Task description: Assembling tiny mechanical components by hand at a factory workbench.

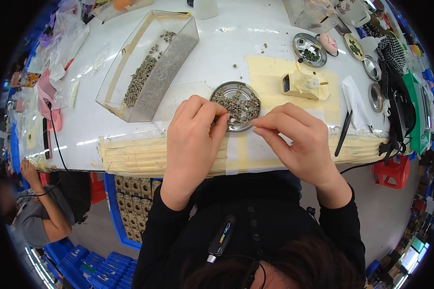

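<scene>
A round metal dish (259,103) stands on the white table in front of me, with many tiny grey metallic parts (234,102) heaped in it. My left hand (194,132) is at the dish's left front rim, thumb and forefinger closed together over the parts. Just off the right rim, my right hand (296,137) pinches thumb and forefinger together. Whatever either pinch holds is too small to make out. Behind my left hand lies a long clear plastic bin (166,79), holding more of the same grey parts (142,79).
Right of the dish, a tape-wrapped block (303,85) sits on yellow tape. Beyond are a dish of dark pieces (309,49), a black slim tool (343,134) and a white tissue (354,103). A co-worker's arm (53,216) is at far left, near a blue crate (123,236).
</scene>
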{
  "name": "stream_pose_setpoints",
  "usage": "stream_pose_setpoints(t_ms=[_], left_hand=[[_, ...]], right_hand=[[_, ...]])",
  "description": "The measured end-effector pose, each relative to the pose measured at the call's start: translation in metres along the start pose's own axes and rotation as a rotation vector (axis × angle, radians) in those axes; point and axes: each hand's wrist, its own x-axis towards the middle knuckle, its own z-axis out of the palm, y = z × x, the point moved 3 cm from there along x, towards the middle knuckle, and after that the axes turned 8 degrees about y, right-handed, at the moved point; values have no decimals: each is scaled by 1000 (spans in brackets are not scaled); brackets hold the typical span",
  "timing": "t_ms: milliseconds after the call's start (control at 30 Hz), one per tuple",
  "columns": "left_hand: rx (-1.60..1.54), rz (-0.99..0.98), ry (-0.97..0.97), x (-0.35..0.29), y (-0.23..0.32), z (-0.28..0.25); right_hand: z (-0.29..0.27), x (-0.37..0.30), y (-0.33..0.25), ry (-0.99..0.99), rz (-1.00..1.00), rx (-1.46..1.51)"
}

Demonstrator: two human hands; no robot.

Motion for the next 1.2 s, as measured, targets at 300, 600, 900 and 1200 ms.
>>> stream_pose_setpoints(t_ms=[300, 600, 900, 1200], left_hand=[[-237, -165, 94, -1, 4, 0], [-1443, -821, -118, -9, 13, 24], [-1518, -794, -145, -10, 19, 39], [-1595, -889, -259, -13, 28, 37]], right_hand=[[-21, -20, 4, 149, 92, 50], [-13, -12, -1, 252, 23, 173], [-10, -5, 0, 321, -86, 195], [-13, -11, 11, 315, -76, 251]])
